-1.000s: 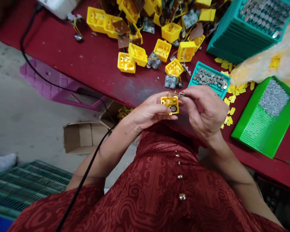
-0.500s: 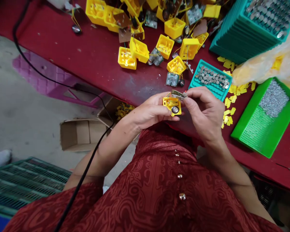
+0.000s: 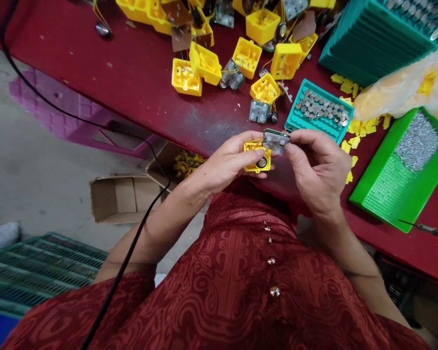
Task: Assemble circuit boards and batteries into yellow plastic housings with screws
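My left hand is closed round a small yellow plastic housing, its thumb lying over the open side. A round silver and black part, like a small speaker, sits inside it. Between the thumb and fingers of my right hand is a circuit board with a pale clear piece on its face, held tilted just above the housing's right edge. Thin wires show between board and housing. Beyond my hands, a similar housing lies on the table with its wired board beside it.
On the red table, more yellow housings lie at the back. A teal tray of small round metal parts stands near my right hand, with stacked teal trays behind. A green bin holds small metal pieces. A black cable crosses the left.
The circuit board has turned so its pale face shows more, and it has lifted slightly off the housing. My left thumb has shifted over the housing. A thin-tipped tool appears at the right edge.
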`<state>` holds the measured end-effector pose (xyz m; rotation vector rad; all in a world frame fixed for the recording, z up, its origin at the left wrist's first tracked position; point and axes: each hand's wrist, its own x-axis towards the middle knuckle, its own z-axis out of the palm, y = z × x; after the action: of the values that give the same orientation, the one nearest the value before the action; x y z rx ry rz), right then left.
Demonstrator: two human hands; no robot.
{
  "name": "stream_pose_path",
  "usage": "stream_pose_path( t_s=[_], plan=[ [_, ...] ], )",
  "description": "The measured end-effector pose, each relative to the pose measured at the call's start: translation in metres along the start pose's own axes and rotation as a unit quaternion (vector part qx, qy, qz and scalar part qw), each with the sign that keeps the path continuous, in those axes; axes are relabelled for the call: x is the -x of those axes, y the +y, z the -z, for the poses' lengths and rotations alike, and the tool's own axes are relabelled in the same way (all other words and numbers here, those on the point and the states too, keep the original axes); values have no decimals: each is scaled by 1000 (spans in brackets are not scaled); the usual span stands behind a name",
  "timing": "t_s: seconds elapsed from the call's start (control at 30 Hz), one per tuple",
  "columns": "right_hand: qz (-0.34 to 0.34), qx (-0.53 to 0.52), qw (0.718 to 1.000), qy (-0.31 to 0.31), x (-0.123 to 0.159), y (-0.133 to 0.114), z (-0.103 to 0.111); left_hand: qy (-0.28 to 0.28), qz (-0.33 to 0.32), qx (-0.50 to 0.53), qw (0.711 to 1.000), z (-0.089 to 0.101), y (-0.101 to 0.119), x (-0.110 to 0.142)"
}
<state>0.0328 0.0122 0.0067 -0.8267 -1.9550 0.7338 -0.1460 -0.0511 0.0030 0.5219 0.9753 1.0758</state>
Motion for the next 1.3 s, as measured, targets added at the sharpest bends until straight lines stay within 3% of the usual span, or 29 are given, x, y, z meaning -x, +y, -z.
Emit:
stream_pose_path(
  t_s=[0.13,0.23,0.4,0.63,0.83,0.97,1.13,1.3],
  plan=[
    [-8,13,996,-83,-2,1,13,10,-2,-4,1000,1,3,2],
    [42,-5,989,-140,-9,-1,21,5,3,8,1000,3,6,4],
    [106,-3,979,-175,-16,1,26,-6,27,27,999,5,9,6],
    [146,28,963,-223,-23,-1,29,-31,32,57,997,3,11,9],
    [248,86,922,-284,-33,-21,38,-66,50,68,994,3,12,13],
    [187,142,920,-315,-21,-33,43,-54,57,45,996,1,9,14],
    [166,138,944,-249,0,-37,45,-22,32,29,999,-5,5,15],
    [110,145,956,-231,1,-40,50,-49,50,25,997,-10,5,17]
  ],
)
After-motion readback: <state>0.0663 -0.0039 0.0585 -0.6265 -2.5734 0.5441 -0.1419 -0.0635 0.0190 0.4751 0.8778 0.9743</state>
